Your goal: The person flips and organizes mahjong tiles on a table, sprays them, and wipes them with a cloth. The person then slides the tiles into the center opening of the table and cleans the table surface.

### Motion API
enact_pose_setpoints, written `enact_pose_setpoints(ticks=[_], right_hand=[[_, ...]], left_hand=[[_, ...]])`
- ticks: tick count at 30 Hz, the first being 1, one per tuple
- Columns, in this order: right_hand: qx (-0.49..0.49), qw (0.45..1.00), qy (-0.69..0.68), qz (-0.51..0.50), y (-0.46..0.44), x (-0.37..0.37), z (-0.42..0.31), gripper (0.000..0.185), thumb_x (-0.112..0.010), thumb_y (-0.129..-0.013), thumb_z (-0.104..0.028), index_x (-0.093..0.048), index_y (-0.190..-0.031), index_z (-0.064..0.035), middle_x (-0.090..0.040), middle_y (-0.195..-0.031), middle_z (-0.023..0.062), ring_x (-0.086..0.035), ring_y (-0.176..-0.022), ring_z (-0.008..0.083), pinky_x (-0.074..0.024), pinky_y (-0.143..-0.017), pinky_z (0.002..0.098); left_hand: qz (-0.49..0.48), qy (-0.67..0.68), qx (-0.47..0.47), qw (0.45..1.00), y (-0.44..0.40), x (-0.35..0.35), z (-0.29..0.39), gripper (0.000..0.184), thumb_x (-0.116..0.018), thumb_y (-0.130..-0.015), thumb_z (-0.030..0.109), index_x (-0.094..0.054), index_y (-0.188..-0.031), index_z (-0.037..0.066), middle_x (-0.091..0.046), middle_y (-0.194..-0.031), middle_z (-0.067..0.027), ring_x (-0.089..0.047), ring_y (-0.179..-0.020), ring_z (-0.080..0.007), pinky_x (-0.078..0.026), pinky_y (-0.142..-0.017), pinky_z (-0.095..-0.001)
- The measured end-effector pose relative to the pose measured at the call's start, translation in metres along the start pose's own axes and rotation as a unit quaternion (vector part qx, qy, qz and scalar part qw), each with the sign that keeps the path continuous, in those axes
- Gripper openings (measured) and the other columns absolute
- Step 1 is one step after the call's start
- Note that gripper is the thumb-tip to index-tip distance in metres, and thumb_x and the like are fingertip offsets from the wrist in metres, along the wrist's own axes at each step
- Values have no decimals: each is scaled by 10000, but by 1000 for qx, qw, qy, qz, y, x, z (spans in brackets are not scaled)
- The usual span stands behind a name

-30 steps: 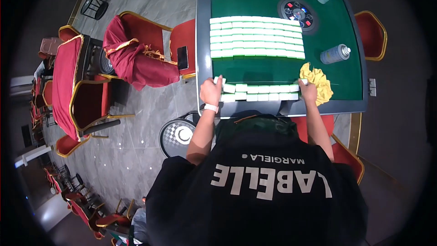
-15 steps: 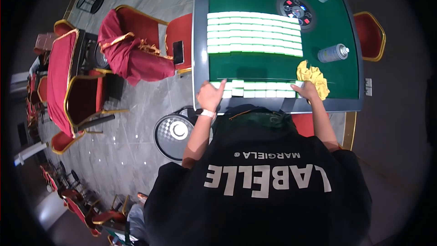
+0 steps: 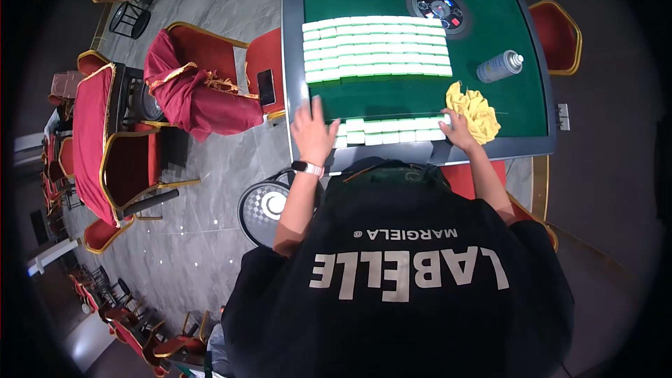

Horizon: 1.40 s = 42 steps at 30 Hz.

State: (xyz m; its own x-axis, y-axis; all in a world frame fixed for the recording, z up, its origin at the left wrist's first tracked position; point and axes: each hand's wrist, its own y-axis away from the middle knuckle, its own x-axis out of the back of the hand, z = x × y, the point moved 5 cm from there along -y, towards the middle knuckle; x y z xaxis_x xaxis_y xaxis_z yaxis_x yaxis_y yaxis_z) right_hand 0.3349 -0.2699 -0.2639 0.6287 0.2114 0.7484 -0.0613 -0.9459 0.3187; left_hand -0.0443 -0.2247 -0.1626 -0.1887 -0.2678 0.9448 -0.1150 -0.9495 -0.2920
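Flanking the near row of white tiles point(image 3: 395, 133), which runs along the close edge of the green tabletop point(image 3: 392, 100), I log two hands. Left hand point(image 3: 312, 133): fingers spread wide, no tile held, thumb beside the row's left end; contact, I cannot tell. Right hand point(image 3: 463, 133): fingers narrowly bent at the row's right end; I cannot tell whether they grip the end tile. Tile block point(image 3: 378, 49): several rows, farther in. Yellow cloth point(image 3: 474, 113): crumpled, just beside the right hand. Spray can point(image 3: 500, 67): beyond the cloth.
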Motion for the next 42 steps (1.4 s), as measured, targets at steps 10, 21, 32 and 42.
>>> enact_pose_setpoints(ticks=[10,21,32,42], right_hand=[[-35,999,9,32,-4,-9,3,365,-461,-912,-409,-459,-1166,-147,-416,-1125,317,-474,-1032,455,-390,-920,455],[9,997,63,-34,-28,-4,6,466,-339,-933,-481,-503,-1149,-102,-542,-1021,277,-499,-1041,420,-390,-913,450],[-120,983,140,19,7,33,73,359,-415,-923,-330,-468,-1239,-170,-487,-1259,117,-419,-1228,292,-339,-964,591],[-56,998,36,-15,20,31,-1,575,-600,-770,-415,-482,-1107,35,-620,-931,271,-612,-872,385,-477,-784,435]], left_hand=[[-248,141,-179,942,23,-63,48,437,-573,-835,419,-540,-1052,40,-548,-950,-142,-540,-926,-320,-405,-781,-423],[-348,122,-267,890,8,-69,53,718,-706,-671,523,-475,-1143,33,-551,-1085,-140,-528,-1037,-312,-437,-810,-471],[-339,136,-241,899,10,-67,54,639,-769,-618,396,-517,-1091,48,-585,-1046,-122,-558,-1003,-276,-452,-799,-428],[-300,120,-258,910,14,-71,52,682,-737,-635,427,-502,-1154,52,-577,-1059,-106,-550,-1014,-254,-435,-814,-422]])
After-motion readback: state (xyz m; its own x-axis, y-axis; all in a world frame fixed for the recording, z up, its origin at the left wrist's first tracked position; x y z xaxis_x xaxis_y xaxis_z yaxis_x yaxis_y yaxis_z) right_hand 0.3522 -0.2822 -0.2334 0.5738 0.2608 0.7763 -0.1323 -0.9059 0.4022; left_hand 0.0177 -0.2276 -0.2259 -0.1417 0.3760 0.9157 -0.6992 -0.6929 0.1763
